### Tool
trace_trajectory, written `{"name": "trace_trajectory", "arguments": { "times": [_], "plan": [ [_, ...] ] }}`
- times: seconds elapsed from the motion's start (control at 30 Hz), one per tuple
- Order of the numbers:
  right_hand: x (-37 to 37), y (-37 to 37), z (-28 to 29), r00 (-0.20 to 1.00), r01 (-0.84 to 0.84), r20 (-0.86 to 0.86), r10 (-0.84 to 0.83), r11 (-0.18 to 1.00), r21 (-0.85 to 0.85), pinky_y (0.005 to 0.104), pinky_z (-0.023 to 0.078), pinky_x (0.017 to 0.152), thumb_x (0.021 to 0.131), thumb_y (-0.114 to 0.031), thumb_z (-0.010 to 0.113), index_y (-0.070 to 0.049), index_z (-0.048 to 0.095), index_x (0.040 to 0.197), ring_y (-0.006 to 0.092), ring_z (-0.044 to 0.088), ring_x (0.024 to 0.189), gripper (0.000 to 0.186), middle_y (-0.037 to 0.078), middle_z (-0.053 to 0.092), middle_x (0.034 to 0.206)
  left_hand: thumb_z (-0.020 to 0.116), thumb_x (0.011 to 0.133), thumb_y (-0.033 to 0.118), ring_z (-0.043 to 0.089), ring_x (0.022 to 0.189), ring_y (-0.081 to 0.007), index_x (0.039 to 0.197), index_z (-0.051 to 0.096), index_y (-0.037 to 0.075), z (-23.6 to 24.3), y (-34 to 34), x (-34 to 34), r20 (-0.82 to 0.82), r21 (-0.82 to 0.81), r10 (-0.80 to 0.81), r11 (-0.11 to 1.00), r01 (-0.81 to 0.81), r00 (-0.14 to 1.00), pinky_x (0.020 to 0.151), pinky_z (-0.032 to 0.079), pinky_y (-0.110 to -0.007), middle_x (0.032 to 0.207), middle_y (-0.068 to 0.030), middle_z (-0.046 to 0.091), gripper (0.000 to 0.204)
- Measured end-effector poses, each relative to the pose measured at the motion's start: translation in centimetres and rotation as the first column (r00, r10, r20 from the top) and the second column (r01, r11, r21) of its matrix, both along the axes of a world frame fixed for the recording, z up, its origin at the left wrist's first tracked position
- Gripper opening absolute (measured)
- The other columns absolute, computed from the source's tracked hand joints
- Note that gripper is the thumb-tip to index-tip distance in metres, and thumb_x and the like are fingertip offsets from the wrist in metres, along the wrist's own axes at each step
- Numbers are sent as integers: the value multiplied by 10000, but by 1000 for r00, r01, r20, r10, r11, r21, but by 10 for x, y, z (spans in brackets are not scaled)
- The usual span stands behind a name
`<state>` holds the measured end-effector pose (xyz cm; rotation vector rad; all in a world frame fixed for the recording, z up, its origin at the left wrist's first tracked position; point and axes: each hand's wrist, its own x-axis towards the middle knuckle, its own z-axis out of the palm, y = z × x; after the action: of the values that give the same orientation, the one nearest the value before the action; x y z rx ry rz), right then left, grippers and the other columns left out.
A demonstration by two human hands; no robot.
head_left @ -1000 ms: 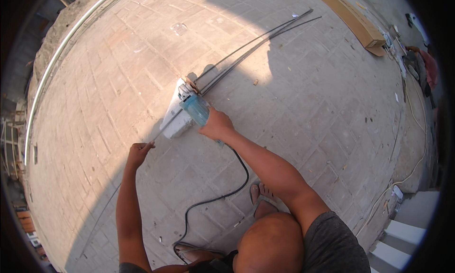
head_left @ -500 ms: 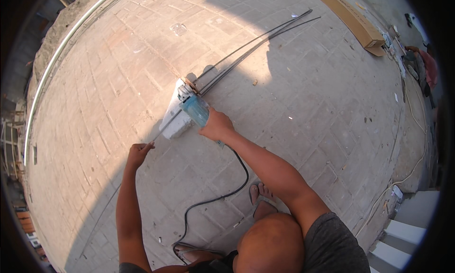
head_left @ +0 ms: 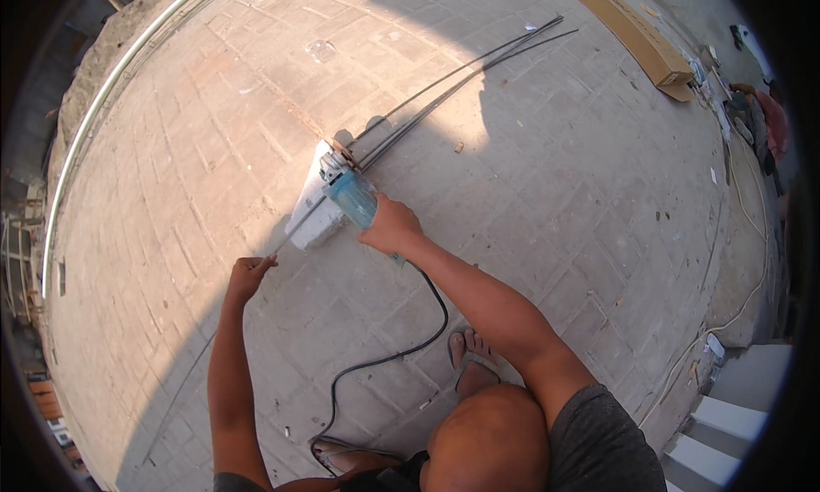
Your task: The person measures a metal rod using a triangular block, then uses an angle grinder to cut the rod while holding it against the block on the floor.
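Note:
My right hand (head_left: 392,227) is closed around the body of a teal angle grinder (head_left: 350,196). The grinder's head and disc rest over a thin metal rod (head_left: 301,225) that lies across a pale, wedge-shaped block (head_left: 313,208). To the left, my left hand (head_left: 250,278) pinches that rod, which runs on past the hand toward the lower left. Beyond the grinder, several dark rods (head_left: 465,86) lie on the paving toward the upper right. A black power cord (head_left: 384,358) loops from the grinder back between my feet. The disc's contact with the rod is hidden.
A long white pipe (head_left: 96,108) curves along the left edge. At the upper right lies a long cardboard box (head_left: 632,35). A pale cable (head_left: 736,317) runs down the right side, near white steps (head_left: 716,436). My sandalled foot (head_left: 471,355) is beside the cord.
Almost nothing differs. My left hand has shifted very slightly upward with the rod; the grinder and my right hand stay in place.

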<state>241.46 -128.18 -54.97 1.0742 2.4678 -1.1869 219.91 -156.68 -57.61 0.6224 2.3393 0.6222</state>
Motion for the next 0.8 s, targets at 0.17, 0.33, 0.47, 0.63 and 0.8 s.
{"name": "trace_trajectory", "arguments": {
  "times": [0.17, 0.33, 0.47, 0.63, 0.8],
  "plan": [
    [1, -1, -1, 999, 0, -46, 0, 1000, 7, 443, 537, 947, 701, -315, 782, 7, 524, 1238, 371, 651, 1111, 677, 230, 667, 1150, 683, 907, 478, 660, 784, -177, 932, 785, 21, 1, 1, 0, -12, -3, -7, 1000, 6, 1000, 773, 512, -336, 780, -113, 723, 468],
    [1, 0, -3, 1000, -2, -24, 2, 1000, -16, 442, 533, 952, 701, -316, 785, 16, 514, 1261, 374, 650, 1112, 705, 231, 665, 1158, 650, 924, 513, 469, 585, -113, 908, 797, 49, -3, 0, 1, -47, 64, -34, 997, 37, 998, 579, 405, -295, 578, 6, 490, 487],
    [4, -3, -6, 996, 20, -92, -22, 999, -25, 440, 534, 945, 709, -325, 782, 13, 488, 1310, 371, 651, 1109, 749, 232, 665, 1162, 650, 924, 516, 468, 590, -112, 913, 797, 51, -6, -2, 0, -56, 60, -30, 998, 34, 998, 582, 410, -298, 585, 3, 493, 488],
    [5, -8, -4, 998, 22, -55, -23, 1000, -13, 443, 535, 934, 724, -324, 776, 3, 460, 1344, 376, 656, 1091, 769, 230, 666, 1158, 648, 921, 524, 508, 610, -116, 928, 795, 48, -8, -3, 0, -70, 73, -35, 996, 41, 997, 596, 429, -307, 596, -15, 535, 498],
    [19, -7, 1, 987, 94, -128, -100, 994, -53, 445, 545, 910, 726, -325, 785, 6, 460, 1346, 374, 665, 1068, 774, 226, 671, 1145, 699, 900, 467, 555, 630, -134, 977, 775, 14, -9, -9, 10, -145, -27, 36, 999, -40, 989, 611, 462, -314, 660, -63, 612, 466]
  ]
}}
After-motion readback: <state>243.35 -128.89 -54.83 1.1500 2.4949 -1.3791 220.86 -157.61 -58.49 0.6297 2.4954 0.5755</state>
